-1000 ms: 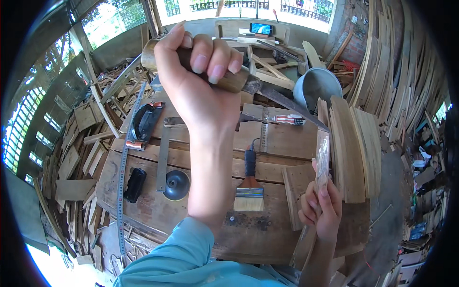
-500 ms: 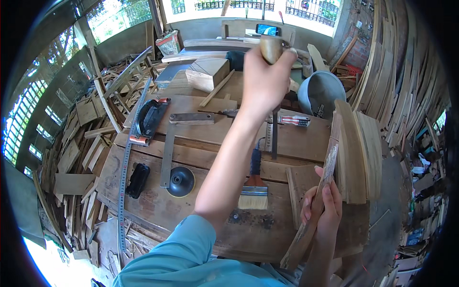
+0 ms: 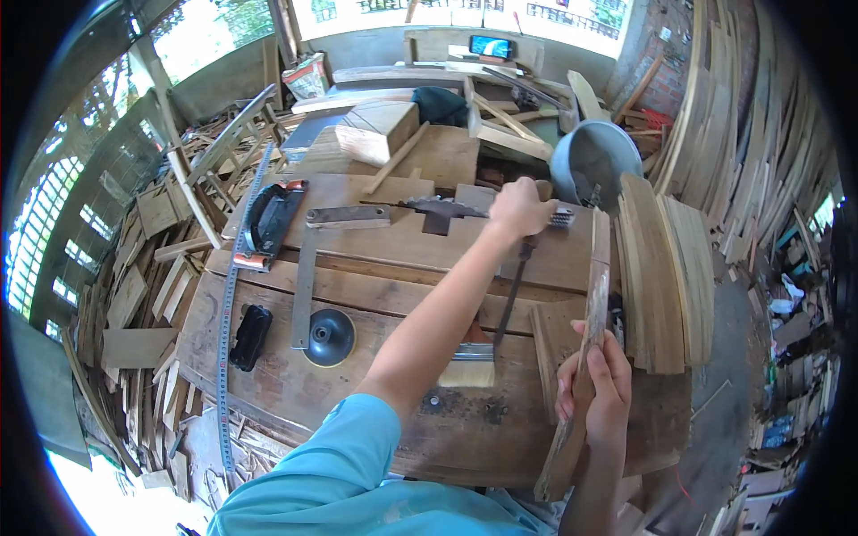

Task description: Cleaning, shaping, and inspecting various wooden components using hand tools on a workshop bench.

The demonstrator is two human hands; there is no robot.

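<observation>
My left hand (image 3: 521,210) is closed around a wooden-handled tool with a long, narrow dark blade (image 3: 511,299). Its blade slants down toward me over the bench, ending near a wide paintbrush (image 3: 466,371); the paintbrush's handle is hidden behind my forearm. A patterned handle (image 3: 561,217) shows just right of that hand. My right hand (image 3: 608,375) grips a long, rough-edged wooden strip (image 3: 597,286), which runs lengthwise at the bench's right side with its near end toward me. Left of my left hand lies a toothed dark blade (image 3: 442,207).
On the bench (image 3: 259,339) lie a sliding bevel (image 3: 349,216), a black hand sander (image 3: 277,223), a black disc (image 3: 328,338) and a long steel ruler (image 3: 225,357). Behind them are a wooden block (image 3: 377,129) and grey bucket (image 3: 594,152). Boards (image 3: 657,277) lean at right.
My left hand has come down and slightly right with the wooden-handled tool, from raised high to low over the bench. My right hand still holds the wooden strip, barely shifted.
</observation>
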